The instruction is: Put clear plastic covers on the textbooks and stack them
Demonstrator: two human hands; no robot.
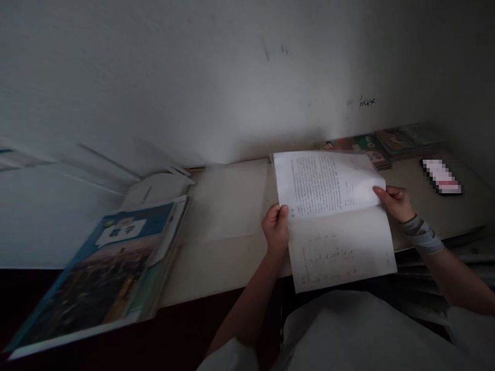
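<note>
Head view: an open booklet (pixel 336 221) lies at the desk (pixel 228 206) edge between both hands. The left hand (pixel 275 229) pinches its left margin; the right hand (pixel 394 202) pinches a lifted page's right edge. A phone (pixel 441 176) lies well right, a textbook (pixel 112 268) far left.

Table (pixel 228 216): pale top, set against the wall.
Wall (pixel 232 72): white, marked by a small scribble.
Blue-covered book (pixel 112 263): laid on a stack at the table's left end, overhanging the edge.
Colourful books (pixel 371 147): stacked far right, against the wall.
Phone (pixel 443 178): laid flat near them.
</note>
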